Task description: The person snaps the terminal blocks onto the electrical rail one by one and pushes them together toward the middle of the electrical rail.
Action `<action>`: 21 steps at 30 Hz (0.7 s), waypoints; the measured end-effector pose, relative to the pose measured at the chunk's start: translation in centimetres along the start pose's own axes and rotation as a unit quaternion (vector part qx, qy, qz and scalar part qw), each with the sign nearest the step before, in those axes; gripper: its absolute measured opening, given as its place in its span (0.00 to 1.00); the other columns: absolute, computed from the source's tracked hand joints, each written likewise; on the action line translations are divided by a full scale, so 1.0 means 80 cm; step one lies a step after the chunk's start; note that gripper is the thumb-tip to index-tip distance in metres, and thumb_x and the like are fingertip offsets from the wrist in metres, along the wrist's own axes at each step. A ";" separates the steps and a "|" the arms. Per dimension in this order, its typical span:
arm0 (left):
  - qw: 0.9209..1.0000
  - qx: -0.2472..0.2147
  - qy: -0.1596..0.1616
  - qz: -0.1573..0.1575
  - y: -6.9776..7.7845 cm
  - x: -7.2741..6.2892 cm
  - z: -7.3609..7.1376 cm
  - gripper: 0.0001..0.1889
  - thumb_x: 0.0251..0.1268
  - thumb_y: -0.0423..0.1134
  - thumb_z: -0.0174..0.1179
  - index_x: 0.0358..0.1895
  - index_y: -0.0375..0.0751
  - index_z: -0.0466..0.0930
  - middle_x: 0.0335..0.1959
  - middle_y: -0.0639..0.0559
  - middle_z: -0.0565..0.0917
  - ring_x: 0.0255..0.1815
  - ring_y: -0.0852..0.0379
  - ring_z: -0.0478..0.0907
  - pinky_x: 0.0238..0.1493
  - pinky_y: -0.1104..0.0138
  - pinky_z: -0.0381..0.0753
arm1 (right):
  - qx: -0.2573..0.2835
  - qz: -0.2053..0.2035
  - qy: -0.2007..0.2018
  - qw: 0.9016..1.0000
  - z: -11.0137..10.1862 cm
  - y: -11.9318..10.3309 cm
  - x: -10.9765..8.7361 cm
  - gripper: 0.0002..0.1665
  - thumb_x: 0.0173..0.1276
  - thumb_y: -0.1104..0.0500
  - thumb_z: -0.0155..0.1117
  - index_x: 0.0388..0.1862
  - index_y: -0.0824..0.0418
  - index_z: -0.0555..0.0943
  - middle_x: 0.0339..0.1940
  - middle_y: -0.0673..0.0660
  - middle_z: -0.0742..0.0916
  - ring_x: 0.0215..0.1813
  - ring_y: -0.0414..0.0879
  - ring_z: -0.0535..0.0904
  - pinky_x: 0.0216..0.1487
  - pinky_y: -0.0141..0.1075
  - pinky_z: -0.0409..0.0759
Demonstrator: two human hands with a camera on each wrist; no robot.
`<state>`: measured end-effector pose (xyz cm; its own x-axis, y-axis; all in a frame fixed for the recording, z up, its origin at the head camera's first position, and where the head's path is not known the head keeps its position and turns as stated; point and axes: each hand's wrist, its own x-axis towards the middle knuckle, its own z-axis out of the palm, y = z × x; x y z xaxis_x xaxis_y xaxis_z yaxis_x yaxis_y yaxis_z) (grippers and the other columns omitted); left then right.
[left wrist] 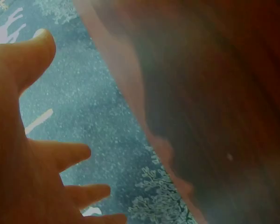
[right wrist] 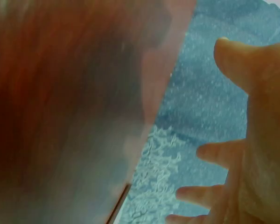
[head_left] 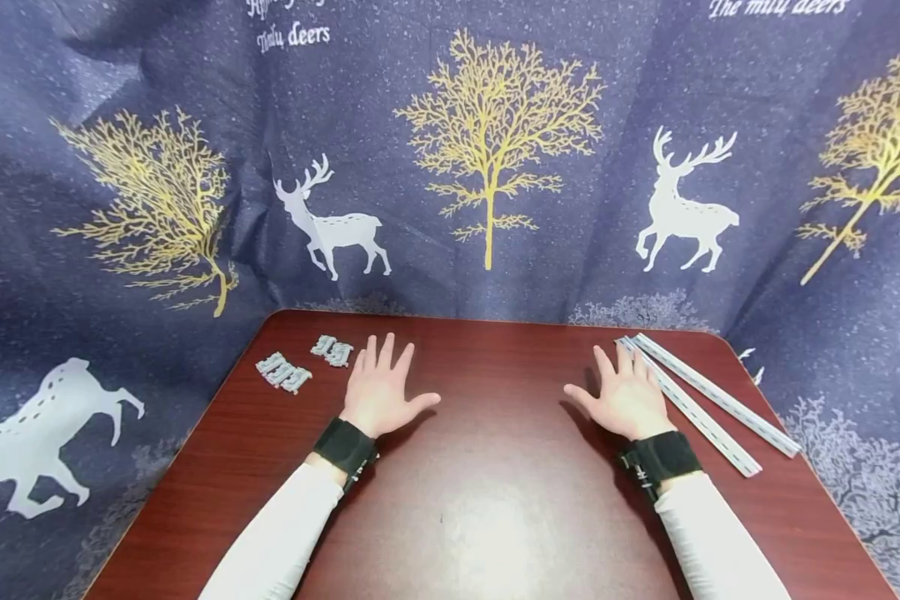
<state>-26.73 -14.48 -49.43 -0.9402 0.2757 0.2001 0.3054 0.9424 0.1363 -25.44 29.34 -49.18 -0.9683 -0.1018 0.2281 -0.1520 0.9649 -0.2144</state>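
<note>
Both hands are held palm down above the brown table (head_left: 487, 433), fingers spread and straight, with nothing in them. The left hand (head_left: 381, 392) is nearest to a small group of grey plastic clips (head_left: 333, 351), just left of its fingertips. A second group of similar grey clips (head_left: 282, 372) lies farther left. Beside the right hand (head_left: 627, 396) lie two long pale slotted strips (head_left: 708, 421), slanting toward the right front; its fingers overlap the far end of the inner one in the head view. The wrist views show the thumbs and fingers extended.
A dark blue curtain (head_left: 435, 283) with deer and tree prints hangs right behind the table's far edge and down both sides. The outer slotted strip (head_left: 720, 396) runs close to the table's right edge. Black bands (head_left: 345, 447) circle both wrists.
</note>
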 end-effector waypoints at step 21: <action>0.996 0.007 -0.023 0.086 0.086 0.021 0.014 0.58 0.67 0.83 0.58 0.89 0.45 0.64 0.87 0.33 0.63 0.88 0.29 0.56 0.86 0.42 0.59 | 0.001 0.103 -0.047 0.994 -0.042 0.073 -0.009 0.57 0.74 0.28 0.69 0.71 0.79 0.69 0.58 0.90 0.72 0.60 0.90 0.70 0.57 0.77 0.72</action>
<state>-26.34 -7.33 -49.24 -0.8799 0.4422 0.1741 0.4615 0.8825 0.0911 -24.96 35.88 -47.40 -0.9930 0.0759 0.0905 0.0513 0.9672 -0.2486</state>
